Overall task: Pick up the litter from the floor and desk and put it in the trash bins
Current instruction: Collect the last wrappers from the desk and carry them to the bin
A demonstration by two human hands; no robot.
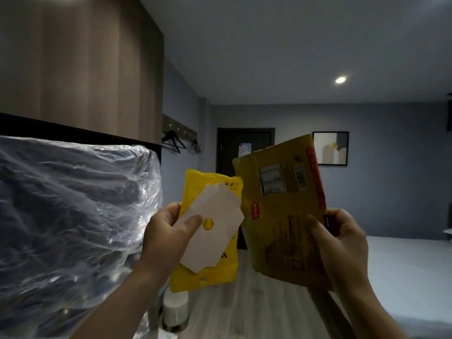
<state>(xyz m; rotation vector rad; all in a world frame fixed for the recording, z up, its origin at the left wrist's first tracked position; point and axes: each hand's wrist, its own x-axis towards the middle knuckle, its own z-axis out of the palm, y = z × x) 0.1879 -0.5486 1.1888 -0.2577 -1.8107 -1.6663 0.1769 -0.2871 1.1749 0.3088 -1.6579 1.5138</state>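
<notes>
Bearing illegible print: yellow pouch (206, 277), packet (281, 231).

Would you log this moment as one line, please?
left hand: grips bright yellow plastic pouch | right hand: grips mustard-yellow printed bag

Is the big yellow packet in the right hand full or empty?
Probably empty: the big yellow packet looks flat and creased where the right hand pinches its edge. Its inside is not visible.
</notes>
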